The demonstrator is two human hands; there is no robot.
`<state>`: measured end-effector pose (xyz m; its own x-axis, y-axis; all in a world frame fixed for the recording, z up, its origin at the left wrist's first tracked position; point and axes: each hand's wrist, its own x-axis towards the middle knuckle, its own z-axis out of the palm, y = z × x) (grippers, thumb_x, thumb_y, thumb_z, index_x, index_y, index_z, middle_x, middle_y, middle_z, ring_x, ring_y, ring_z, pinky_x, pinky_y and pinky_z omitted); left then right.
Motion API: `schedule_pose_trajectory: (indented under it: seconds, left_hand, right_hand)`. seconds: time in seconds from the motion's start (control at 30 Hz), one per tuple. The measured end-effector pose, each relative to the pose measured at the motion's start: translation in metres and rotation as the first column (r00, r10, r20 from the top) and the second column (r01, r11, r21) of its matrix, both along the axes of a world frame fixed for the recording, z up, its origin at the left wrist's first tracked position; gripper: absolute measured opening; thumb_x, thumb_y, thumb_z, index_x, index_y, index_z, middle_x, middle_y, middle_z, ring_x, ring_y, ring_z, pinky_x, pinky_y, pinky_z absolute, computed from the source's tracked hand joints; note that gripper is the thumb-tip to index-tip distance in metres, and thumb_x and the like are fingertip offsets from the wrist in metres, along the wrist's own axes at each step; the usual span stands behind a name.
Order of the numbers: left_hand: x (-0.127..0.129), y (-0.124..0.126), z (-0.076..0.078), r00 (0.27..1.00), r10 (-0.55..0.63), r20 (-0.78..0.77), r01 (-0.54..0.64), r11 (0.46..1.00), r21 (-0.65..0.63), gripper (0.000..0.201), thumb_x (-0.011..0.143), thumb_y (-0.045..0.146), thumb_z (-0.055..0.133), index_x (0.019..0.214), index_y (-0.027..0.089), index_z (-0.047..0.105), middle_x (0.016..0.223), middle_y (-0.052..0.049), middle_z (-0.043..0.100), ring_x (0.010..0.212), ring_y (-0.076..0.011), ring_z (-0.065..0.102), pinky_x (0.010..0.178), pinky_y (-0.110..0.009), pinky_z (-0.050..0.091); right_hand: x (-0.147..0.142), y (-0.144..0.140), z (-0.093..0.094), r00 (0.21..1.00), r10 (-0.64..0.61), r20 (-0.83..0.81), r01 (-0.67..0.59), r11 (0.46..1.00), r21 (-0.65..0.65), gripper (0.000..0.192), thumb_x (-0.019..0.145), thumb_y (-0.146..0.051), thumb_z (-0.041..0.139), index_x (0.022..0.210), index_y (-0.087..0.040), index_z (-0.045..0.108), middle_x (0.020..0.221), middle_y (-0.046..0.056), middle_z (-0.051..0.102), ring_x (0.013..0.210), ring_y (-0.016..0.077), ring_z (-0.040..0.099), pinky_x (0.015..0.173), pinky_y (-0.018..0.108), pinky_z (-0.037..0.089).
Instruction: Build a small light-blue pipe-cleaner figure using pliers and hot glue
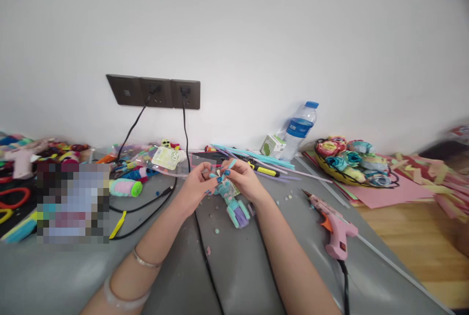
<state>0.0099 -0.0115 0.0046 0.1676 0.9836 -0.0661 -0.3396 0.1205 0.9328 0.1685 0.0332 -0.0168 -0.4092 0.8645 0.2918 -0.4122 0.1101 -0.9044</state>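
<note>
A grey counter (234, 266) carries a pink hot-glue gun (335, 227) lying just right of the forearms. Both hands, left hand (196, 183) and right hand (244, 178), are pinched together on a small teal-and-purple straw-built figure (232, 202) held above the counter's middle. A black cable (208, 266) runs beneath the arms and could likely snag a wrist, jolting the small figure loose.

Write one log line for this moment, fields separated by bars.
left hand: holds teal-purple craft piece | right hand: pinches its top | pink glue gun: lying on grey mat, untouched
</note>
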Motion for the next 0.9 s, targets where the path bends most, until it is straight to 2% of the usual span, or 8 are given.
schedule_pose_trajectory:
  seconds: [0.13,0.2,0.27,0.33,0.5,0.67,0.9]
  left_hand:
    - [-0.0071,-0.0002,-0.0005,0.981,-0.178,-0.081,0.178,0.984,-0.006,0.04,0.062,0.029,0.087,0.082,0.018,0.053,0.061,0.01,0.047,0.047,-0.0037,0.04,0.047,-0.02,0.03]
    - [-0.0091,0.0005,-0.0015,0.971,-0.224,-0.082,0.222,0.975,-0.029,0.041,0.061,0.028,0.089,0.081,0.018,0.055,0.062,0.009,0.047,0.048,-0.0037,0.042,0.047,-0.02,0.031]
    - [-0.0095,0.0018,-0.0018,0.981,-0.188,-0.046,0.185,0.981,-0.051,0.043,0.059,0.03,0.091,0.077,0.017,0.054,0.062,0.009,0.048,0.049,-0.0038,0.044,0.047,-0.019,0.033]
    - [-0.0088,0.0035,-0.0012,0.995,-0.096,0.009,0.096,0.993,-0.068,0.046,0.057,0.035,0.093,0.072,0.016,0.054,0.06,0.008,0.049,0.05,-0.0042,0.046,0.049,-0.019,0.037]
    - [-0.008,0.0079,-0.0017,0.982,0.043,0.184,-0.025,0.995,-0.099,0.046,0.052,0.033,0.096,0.079,0.015,0.064,0.064,0.004,0.061,0.053,-0.006,0.054,0.052,-0.018,0.044]
    - [-0.0078,0.0095,-0.0068,0.962,0.056,0.266,-0.026,0.993,-0.116,0.04,0.054,0.026,0.096,0.081,0.015,0.068,0.064,0.003,0.064,0.054,-0.0067,0.057,0.052,-0.017,0.046]
    - [-0.0033,0.0065,-0.0068,0.955,0.022,0.297,0.028,0.986,-0.163,0.039,0.053,0.026,0.097,0.077,0.014,0.069,0.063,0.002,0.064,0.057,-0.0069,0.059,0.05,-0.015,0.048]
  right_hand:
    - [0.0016,-0.001,-0.0019,0.995,0.075,0.063,-0.076,0.997,0.013,0.03,0.07,-0.047,0.087,0.074,-0.021,0.072,0.073,0.0,0.067,0.069,0.0153,0.061,0.068,0.029,0.05]
    - [0.0022,-0.0015,-0.0014,0.991,0.106,0.084,-0.106,0.994,-0.003,0.031,0.068,-0.047,0.088,0.074,-0.02,0.073,0.072,0.001,0.068,0.069,0.0153,0.062,0.067,0.028,0.05]
    - [0.0024,-0.0014,0.0001,0.994,0.081,0.067,-0.078,0.996,-0.039,0.031,0.066,-0.046,0.089,0.074,-0.02,0.074,0.072,0.0,0.068,0.063,0.0127,0.059,0.061,0.025,0.049]
    - [0.0021,-0.0008,0.0024,1.0,0.016,0.013,-0.015,0.997,-0.081,0.03,0.064,-0.043,0.091,0.075,-0.021,0.074,0.075,-0.001,0.068,0.057,0.0101,0.057,0.057,0.023,0.048]
    - [0.0013,0.0001,0.0067,0.993,-0.063,-0.097,0.05,0.99,-0.13,0.03,0.06,-0.04,0.093,0.073,-0.022,0.074,0.083,0.0,0.07,0.062,0.0112,0.063,0.062,0.025,0.056]
    - [0.0016,0.0003,0.0054,0.998,-0.043,-0.055,0.034,0.988,-0.15,0.032,0.062,-0.041,0.092,0.074,-0.022,0.07,0.076,-0.001,0.07,0.061,0.0124,0.064,0.06,0.025,0.055]
    - [0.0016,0.0001,0.007,0.997,-0.022,-0.079,0.015,0.996,-0.089,0.029,0.066,-0.04,0.091,0.071,-0.021,0.069,0.079,-0.002,0.062,0.059,0.0086,0.054,0.058,0.023,0.047]
